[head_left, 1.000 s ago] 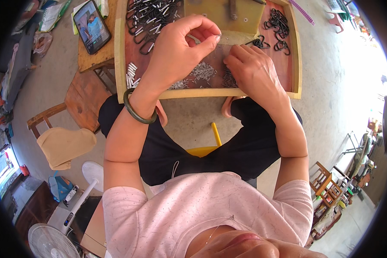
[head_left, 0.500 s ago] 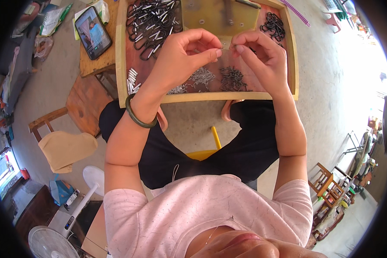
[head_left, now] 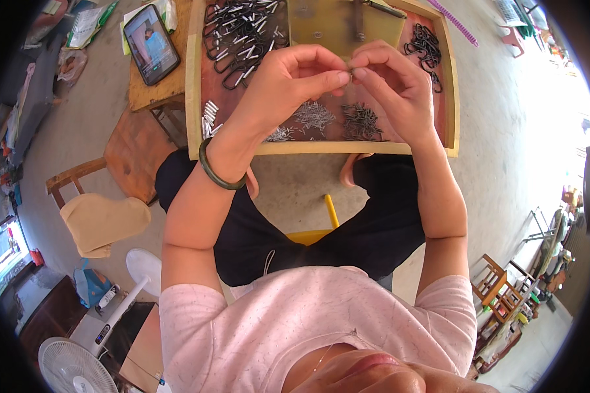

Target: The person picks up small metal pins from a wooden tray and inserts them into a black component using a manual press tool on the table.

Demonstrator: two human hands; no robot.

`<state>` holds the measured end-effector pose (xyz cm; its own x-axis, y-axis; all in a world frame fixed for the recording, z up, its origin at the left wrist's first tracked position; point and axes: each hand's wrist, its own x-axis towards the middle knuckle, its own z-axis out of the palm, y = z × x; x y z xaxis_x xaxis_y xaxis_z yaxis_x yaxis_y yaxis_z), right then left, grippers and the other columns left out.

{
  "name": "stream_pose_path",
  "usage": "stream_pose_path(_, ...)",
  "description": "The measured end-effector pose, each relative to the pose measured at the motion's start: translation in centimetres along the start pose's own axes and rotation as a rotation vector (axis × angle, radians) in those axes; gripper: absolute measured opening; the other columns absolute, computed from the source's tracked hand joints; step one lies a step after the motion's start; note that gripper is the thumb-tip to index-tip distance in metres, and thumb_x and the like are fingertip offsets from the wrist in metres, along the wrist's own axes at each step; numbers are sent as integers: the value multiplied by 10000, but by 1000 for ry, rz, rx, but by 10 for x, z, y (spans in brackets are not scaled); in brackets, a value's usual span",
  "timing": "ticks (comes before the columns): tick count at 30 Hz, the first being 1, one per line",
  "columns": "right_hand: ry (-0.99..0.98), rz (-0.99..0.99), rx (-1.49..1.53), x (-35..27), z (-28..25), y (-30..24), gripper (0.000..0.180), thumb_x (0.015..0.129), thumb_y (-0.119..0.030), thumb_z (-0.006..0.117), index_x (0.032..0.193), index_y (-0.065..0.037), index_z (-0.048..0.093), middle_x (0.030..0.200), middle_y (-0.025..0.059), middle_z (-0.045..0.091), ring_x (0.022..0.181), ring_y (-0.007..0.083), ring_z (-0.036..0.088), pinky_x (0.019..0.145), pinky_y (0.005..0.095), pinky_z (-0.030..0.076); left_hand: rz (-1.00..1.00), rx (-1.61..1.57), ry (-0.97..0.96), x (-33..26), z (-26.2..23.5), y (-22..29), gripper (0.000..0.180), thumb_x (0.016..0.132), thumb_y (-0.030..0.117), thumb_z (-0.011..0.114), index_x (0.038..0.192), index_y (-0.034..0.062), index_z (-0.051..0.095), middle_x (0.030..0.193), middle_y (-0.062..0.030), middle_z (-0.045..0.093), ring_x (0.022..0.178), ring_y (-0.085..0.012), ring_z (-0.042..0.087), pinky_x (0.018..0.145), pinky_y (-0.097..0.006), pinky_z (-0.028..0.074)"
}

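Note:
Over a wood-rimmed tray (head_left: 347, 148), my left hand (head_left: 301, 75) and my right hand (head_left: 396, 85) meet fingertip to fingertip. Both are pinched closed around something too small to name. Below them lie a pile of small silver pins (head_left: 314, 116) and a pile of dark small metal pieces (head_left: 362, 122). White and silver short tubes (head_left: 210, 116) sit in the tray's near left corner. Black loops with white ends (head_left: 246, 39) fill the far left, partly hidden behind my left hand. More black loops (head_left: 425, 47) lie at the right side.
A yellowish plate (head_left: 321, 23) with a metal bar (head_left: 358, 19) occupies the tray's far middle. Left of the tray, a phone (head_left: 152, 46) rests on a wooden table (head_left: 154, 95). A wooden chair (head_left: 78, 177) and a white fan (head_left: 78, 370) stand on the left.
My hands have come together, so the fingertips now touch where a small gap was before. The whole view has shifted slightly, moving the tray a little to the right.

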<state>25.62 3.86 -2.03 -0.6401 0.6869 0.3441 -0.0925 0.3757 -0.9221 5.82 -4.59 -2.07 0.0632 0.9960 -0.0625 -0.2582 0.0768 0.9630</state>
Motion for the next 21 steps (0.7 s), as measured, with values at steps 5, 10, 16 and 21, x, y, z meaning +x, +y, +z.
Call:
stream_pose_path(5,35,-54,-95,3,13,-4,122,924,20,671,1044,16,691,964,52,667,890,139,651,760,275,516,-28,-121,-11,1,-6,-7,141,968,135,720,1069,44,685,919,-4,691,824,-77,649,708,-201,473)
stream_pose_path(10,66,-195,-301,5,28,-8,162,884,52,678,1039,7,690,918,76,672,842,183,656,751,302,529,-42,-138,-3,-1,-12,-5,77,989,127,655,1032,66,638,906,-4,661,835,-95,653,714,-219,491)
stream_pose_path(16,22,-93,-354,4,39,-10,109,885,-7,697,993,-15,701,914,81,680,799,226,673,731,337,547,96,5,127,-7,-24,4,76,970,125,648,1015,65,644,877,-6,652,806,-92,629,716,-226,470)
stream_pose_path(21,-238,-291,-786,-4,41,8,69,809,-66,721,864,-68,678,867,49,626,791,279,642,707,406,526,113,21,182,-12,-28,5,77,964,130,655,1000,62,651,854,-11,652,793,-87,615,712,-218,453)
